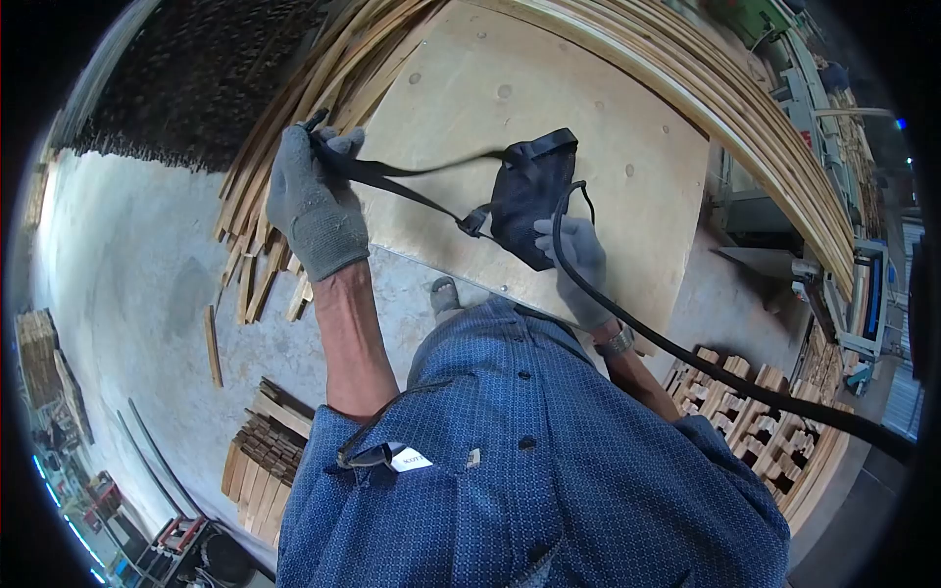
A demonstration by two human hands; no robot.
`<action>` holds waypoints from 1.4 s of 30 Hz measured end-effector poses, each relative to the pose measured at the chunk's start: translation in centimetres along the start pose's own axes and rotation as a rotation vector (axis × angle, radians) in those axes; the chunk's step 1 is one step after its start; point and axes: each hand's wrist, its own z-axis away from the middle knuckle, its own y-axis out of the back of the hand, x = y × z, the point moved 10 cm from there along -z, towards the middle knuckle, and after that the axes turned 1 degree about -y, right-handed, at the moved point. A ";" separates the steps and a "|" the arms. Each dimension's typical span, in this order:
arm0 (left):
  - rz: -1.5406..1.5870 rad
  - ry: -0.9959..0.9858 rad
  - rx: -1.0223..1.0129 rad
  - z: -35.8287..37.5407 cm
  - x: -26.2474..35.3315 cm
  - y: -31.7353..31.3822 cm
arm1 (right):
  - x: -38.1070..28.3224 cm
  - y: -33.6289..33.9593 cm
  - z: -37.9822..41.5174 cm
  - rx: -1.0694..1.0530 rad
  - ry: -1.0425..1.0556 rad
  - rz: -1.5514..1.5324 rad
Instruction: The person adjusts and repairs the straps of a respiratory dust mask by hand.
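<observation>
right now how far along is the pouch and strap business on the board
Done: the black pouch is up on the plywood board. In hand: the gloved left hand pulls its strap taut, while the gloved right hand steadies the pouch. Left: the strap hangs loose, fastened to nothing visible.

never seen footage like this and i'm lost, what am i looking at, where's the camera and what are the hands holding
There is one picture, taken by a camera worn on a person's head, looking down over their blue shirt. The wide lens bends everything into a round, curved view. Both hands wear grey gloves. The left hand grips a black strap that runs to a small black bag. The right hand holds that bag from below, over a plywood sheet. A thick black cable passes the right hand. Thin wood strips are piled around the sheet, and wood blocks sit on the concrete floor.
</observation>
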 end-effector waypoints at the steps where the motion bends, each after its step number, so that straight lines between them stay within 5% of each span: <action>1: -0.021 -0.022 0.007 0.0 0.2 0.0 | -0.5 -0.4 0.7 0.016 0.141 0.220; 5: -0.061 -0.010 0.052 0.3 0.1 -0.1 | -4.8 -3.1 2.5 -0.013 0.350 0.641; 7: -0.072 0.010 0.048 0.4 -0.3 0.2 | -5.2 -4.2 1.9 -0.028 0.380 0.586; 13: -0.023 0.011 0.011 0.1 -0.2 0.5 | -4.0 -8.2 -1.8 -0.273 0.160 0.550; 15: -0.017 0.015 0.026 0.0 -0.3 0.8 | -1.5 -8.8 -2.1 -0.371 -0.127 0.360; 19: -0.047 0.019 0.091 -0.8 -1.6 4.1 | -0.4 -9.1 -1.7 -0.400 -0.196 0.154; 25: -0.003 0.186 0.078 0.1 -5.7 9.2 | -1.3 -7.1 -0.9 -0.382 -0.026 0.117; 27: 0.065 0.311 0.243 1.7 -7.5 11.3 | -2.9 -6.1 -0.2 -0.344 0.132 0.397; 30: 0.115 0.382 0.230 3.4 -9.8 12.6 | -4.7 -5.5 1.0 -0.394 0.273 0.514; 32: 0.166 0.451 0.208 4.4 -11.6 13.2 | -2.0 -5.4 1.5 -0.421 0.175 0.548; 36: 0.008 0.511 0.192 6.0 -13.4 15.4 | 2.0 -4.9 2.0 -0.456 -0.084 0.614; 39: -0.352 0.497 0.174 6.9 -11.9 14.7 | 2.9 -4.1 2.0 -0.414 -0.075 0.553; 42: -0.932 0.316 -0.083 5.8 -10.0 14.1 | 2.5 -3.6 1.8 -0.398 -0.040 0.417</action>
